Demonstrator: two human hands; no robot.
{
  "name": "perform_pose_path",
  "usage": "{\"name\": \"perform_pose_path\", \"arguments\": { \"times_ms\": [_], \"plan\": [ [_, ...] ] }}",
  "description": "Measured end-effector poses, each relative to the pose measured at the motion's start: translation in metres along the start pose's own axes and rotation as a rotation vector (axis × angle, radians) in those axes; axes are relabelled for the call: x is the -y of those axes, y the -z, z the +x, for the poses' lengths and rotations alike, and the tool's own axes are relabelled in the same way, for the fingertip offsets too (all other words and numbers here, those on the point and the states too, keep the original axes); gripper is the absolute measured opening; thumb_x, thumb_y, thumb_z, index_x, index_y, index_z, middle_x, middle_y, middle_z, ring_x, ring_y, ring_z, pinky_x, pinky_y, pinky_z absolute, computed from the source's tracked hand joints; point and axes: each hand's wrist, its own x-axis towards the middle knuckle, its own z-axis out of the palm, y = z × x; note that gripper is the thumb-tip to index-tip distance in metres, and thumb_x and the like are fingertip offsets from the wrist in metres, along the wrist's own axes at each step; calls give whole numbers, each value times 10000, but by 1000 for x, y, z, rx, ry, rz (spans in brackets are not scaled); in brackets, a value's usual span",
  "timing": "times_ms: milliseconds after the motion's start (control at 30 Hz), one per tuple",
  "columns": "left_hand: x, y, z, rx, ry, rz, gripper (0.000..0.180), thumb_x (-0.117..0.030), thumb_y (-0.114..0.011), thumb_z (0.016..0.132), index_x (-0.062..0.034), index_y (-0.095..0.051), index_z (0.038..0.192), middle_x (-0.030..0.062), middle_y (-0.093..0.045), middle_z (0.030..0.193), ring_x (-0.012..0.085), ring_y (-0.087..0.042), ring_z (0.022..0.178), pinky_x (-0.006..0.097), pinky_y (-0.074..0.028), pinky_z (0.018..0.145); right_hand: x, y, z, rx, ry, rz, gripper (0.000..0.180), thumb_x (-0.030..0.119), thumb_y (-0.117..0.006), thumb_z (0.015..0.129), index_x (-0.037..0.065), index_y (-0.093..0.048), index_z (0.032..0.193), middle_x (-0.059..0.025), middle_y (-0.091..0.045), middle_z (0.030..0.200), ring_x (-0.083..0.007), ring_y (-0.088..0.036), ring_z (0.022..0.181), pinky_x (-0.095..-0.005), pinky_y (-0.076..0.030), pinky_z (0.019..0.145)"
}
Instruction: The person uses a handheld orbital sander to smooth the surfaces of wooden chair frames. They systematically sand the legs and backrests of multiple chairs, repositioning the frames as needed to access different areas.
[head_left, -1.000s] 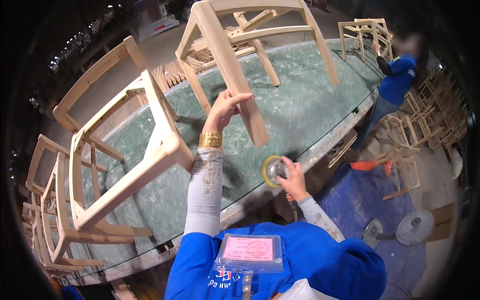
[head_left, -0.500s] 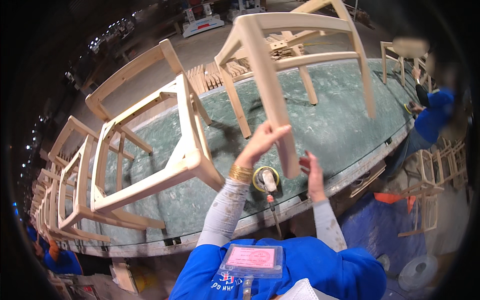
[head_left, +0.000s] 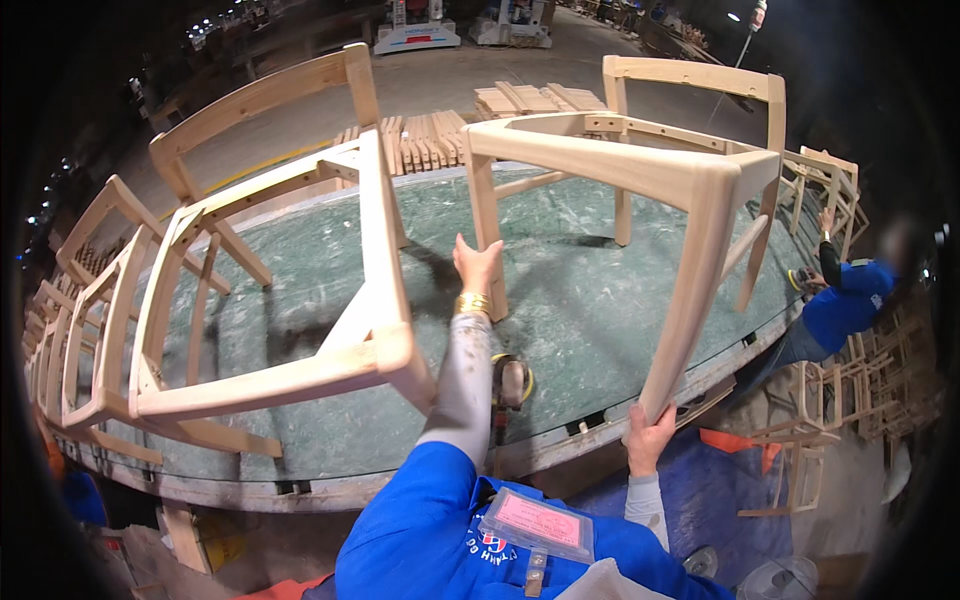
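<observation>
An unpainted wooden chair frame (head_left: 650,172) without a seat stands on the green-topped table in front of me, turned at an angle. My right hand (head_left: 650,438) is closed around the bottom end of its near leg, by the table's front edge. Farther in, my left hand (head_left: 478,268) overlaps the lower part of the chair's left leg, thumb and fingers apart; whether it touches the wood I cannot tell. Below that hand, a round hand sander (head_left: 513,381) rests on the table, partly behind my left sleeve. A second chair frame (head_left: 265,390) stands left of my left arm.
More chair frames (head_left: 100,320) line the left of the green table (head_left: 570,370). Beyond its far edge lie stacked wooden parts (head_left: 430,140). At the right, a person in blue (head_left: 845,310) works at the table, with chair frames (head_left: 820,400) on the floor nearby.
The chair frame has turned and come down toward the table. My right hand, empty before, now grips a leg end. My left hand has let go of the leg it held and reached farther in.
</observation>
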Motion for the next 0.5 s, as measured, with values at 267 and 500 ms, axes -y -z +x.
{"name": "perform_pose_path", "arguments": {
  "times_ms": [267,500],
  "plan": [
    [-9,-24,-8,506,118,-393,214,-101,-760,714,-38,-602,845,0,-608,733,109,-550,659,278,-447,604,-41,71,51,-10,29,-94,625,432,-722,726,-56,-499,1045,-107,-556,824,-211,-556,732,-348,-467,694],
    [-89,-1,-40,478,-242,-501,255,-64,-704,735,-45,-560,944,-20,-548,722,66,-491,592,231,-400,539,-72,120,183,79,-51,187,425,424,-592,861,9,-506,835,-65,-563,656,-132,-554,521,-276,-439,481]
  ]
}}
